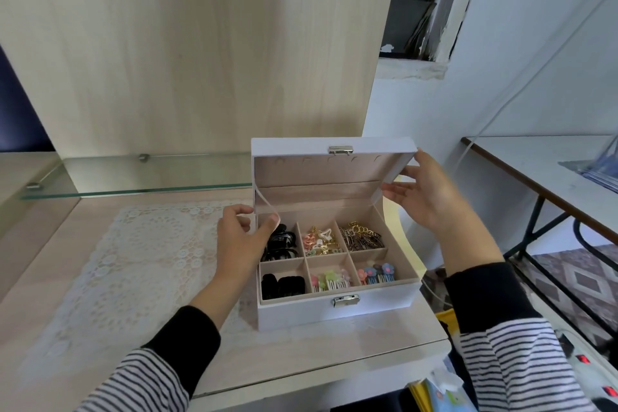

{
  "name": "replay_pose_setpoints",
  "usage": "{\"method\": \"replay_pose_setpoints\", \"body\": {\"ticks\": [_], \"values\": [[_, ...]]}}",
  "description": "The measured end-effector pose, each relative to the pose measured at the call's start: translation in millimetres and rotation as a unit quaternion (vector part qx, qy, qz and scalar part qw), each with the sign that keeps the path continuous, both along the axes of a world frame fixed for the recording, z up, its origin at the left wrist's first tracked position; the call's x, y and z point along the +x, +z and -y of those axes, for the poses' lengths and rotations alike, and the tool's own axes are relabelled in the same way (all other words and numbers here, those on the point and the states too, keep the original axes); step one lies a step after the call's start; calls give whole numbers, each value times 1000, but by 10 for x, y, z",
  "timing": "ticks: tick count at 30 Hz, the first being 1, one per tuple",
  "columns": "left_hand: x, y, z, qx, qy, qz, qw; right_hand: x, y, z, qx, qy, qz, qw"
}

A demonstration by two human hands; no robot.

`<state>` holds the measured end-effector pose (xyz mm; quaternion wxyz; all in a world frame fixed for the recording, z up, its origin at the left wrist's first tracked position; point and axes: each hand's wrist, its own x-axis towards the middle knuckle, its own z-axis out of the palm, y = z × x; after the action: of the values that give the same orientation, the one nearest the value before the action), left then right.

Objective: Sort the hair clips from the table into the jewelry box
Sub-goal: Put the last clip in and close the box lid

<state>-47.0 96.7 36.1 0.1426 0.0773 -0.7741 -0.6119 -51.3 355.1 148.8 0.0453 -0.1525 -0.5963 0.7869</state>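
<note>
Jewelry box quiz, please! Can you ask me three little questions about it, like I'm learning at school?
1. True or false: the lid of the jewelry box is shut.
2. Which compartment holds the black claw clips? A: back left. B: front right. C: back middle.
3. Fill in: the lid's right edge is touched by the ___ hand.

Key: 1 false; 2 A; 3 right hand.
</note>
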Motion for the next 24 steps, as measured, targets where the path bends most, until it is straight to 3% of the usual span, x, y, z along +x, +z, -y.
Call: {"method": "replay_pose_setpoints", "body": {"ticks": [8, 15, 24], "values": [[161, 148, -42, -166, -3, -41, 985, 240, 91, -111, -83, 14, -9, 996], [232, 143, 11, -159, 1, -15, 987, 387, 84, -152, -73, 34, 49, 996], [382, 102, 157, -121, -46, -39, 991, 455, -31, -146, 70, 34, 118, 990]]}}
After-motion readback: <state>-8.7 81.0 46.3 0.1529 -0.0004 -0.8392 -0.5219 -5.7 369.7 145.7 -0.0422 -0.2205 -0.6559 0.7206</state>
